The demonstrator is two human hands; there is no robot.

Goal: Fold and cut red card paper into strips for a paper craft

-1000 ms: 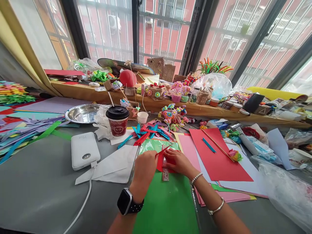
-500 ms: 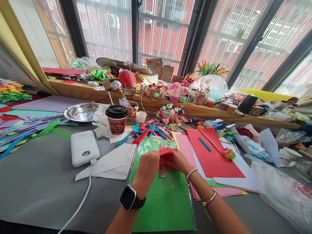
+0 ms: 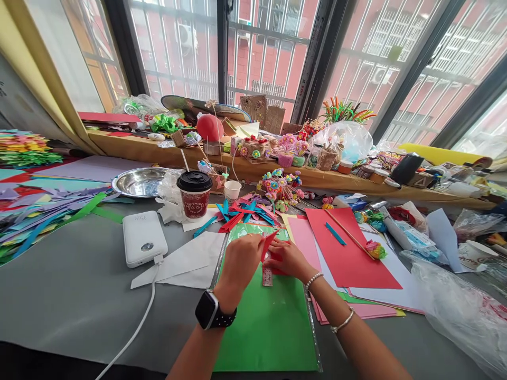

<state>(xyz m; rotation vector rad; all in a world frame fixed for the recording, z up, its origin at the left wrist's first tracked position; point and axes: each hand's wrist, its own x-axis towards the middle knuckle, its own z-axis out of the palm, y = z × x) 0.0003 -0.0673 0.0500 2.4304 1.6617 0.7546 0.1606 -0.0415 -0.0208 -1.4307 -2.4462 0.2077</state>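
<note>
My left hand (image 3: pixel 242 264), with a black watch at the wrist, is closed on the raised edge of a small red paper (image 3: pixel 269 245). Close beside it, my right hand (image 3: pixel 288 258) has its fingers bent over the same paper and presses it down. A patterned pink ruler (image 3: pixel 267 276) lies under the paper, its near end showing below the fingers. Both rest on a green sheet (image 3: pixel 269 332) in a clear sleeve. My right fingertips are partly hidden by the red paper.
Blue and red paper strips (image 3: pixel 237 214) lie beyond the sleeve. A lidded cup (image 3: pixel 195 195) and a white power bank (image 3: pixel 144 238) with a cable stand to the left. Red paper (image 3: pixel 352 253) with a stick on it lies to the right, near a plastic bag (image 3: pixel 455 306).
My left hand has lifted the red paper's edge, which now stands more upright. The whole view has shifted slightly.
</note>
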